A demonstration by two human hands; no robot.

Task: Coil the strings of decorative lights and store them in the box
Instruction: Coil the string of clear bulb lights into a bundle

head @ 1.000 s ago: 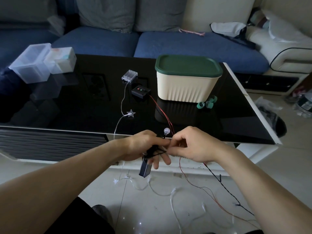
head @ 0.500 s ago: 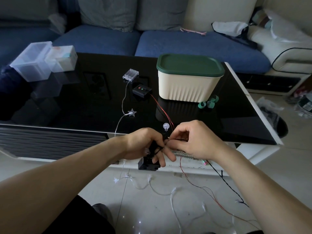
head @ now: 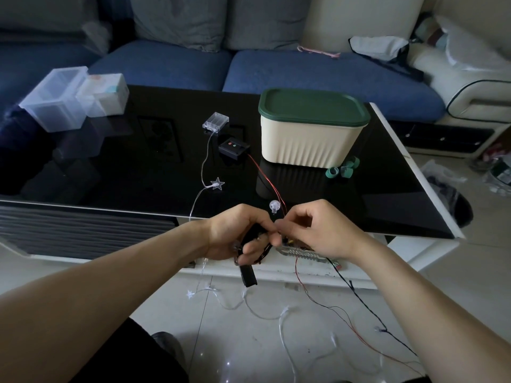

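The left hand (head: 237, 236) is gripping a small bundle of dark wire (head: 255, 254) with its fingers curled around the loops, and a small black pack (head: 248, 275) is hanging down from under that fist. The right hand (head: 318, 230) is meeting it fingertip to fingertip, pinching the same dark wire just right of the bundle; both wrists are bending inward over the near edge of the table (head: 138, 172), with the forearms reaching in from the near left and near right. This looks like the winding step, with one string partly coiled and more to gather. The loose end of that dark wire is trailing down to the right across the floor (head: 249, 341), so the next move probably calls for the right hand drawing up more slack and laying another loop over the left fingers without letting the held loops slip. A red wire (head: 265, 175) is running from a black controller (head: 233, 147) on the table toward the hands, past a small round bulb (head: 274, 206). Further left, a clear battery case (head: 216, 121) and a star light (head: 217, 184) are sitting on a pale string that is spilling to the floor uncoiled. The cream box (head: 309, 142) is standing far right with its green lid (head: 313, 106) closed, so it will need opening first.
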